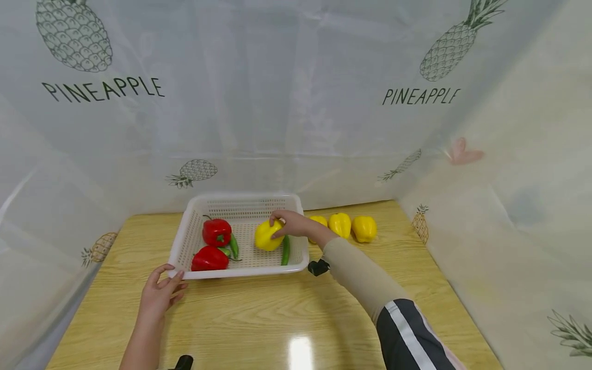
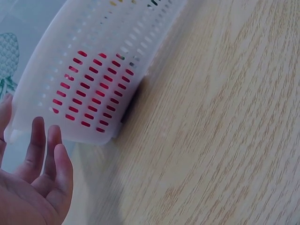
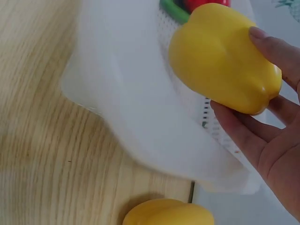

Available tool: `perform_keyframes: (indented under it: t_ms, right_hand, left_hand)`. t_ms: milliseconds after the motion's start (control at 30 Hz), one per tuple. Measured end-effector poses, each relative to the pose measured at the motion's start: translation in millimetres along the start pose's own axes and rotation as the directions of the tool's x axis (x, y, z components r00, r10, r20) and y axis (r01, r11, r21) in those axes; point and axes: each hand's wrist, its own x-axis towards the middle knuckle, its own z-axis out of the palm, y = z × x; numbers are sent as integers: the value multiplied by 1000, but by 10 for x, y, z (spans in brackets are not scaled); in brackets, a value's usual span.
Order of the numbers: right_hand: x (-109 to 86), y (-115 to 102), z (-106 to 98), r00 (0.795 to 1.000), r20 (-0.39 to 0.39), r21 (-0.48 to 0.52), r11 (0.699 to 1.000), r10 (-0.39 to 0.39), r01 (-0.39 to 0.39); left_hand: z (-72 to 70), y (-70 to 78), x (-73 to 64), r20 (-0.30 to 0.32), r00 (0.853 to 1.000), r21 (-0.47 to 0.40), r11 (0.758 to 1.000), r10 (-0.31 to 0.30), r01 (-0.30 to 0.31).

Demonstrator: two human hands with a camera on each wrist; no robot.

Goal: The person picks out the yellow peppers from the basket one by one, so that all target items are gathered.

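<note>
A white perforated plastic basket (image 1: 240, 274) stands on the wooden table. My left hand (image 1: 159, 294) holds its near left corner by the rim; in the left wrist view several fingers (image 2: 55, 161) hang apart from the wall. My right hand (image 1: 292, 224) grips a yellow bell pepper (image 1: 266, 236) over the basket's right part, thumb and fingers around one end. On the basket's left side lie two red bell peppers (image 1: 217, 232), with green chili peppers (image 1: 234, 246) beside them. Another long green chili pepper (image 1: 285, 251) lies at the right, under the right hand.
Outside the basket to the right, more yellow bell peppers (image 1: 364, 228) sit in a row near the table's back edge; one is partly behind the right wrist. A pineapple-print curtain (image 1: 259, 103) hangs behind and at both sides. Bare wood (image 1: 250, 318) lies before the basket.
</note>
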Motion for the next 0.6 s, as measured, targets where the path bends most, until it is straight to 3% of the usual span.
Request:
perform_keyframes:
  t_ms: [300,600]
  right_hand:
    - [-169,41,-7,1000,-6,181,983,5,-4]
    - [-378,43,-24,999,-34,183,983,31,-24]
  left_hand:
    - [-15,-2,10,12,1000,-8,1000,-1,2]
    - [-14,-1,11,35,999,-26,1000,8,-8]
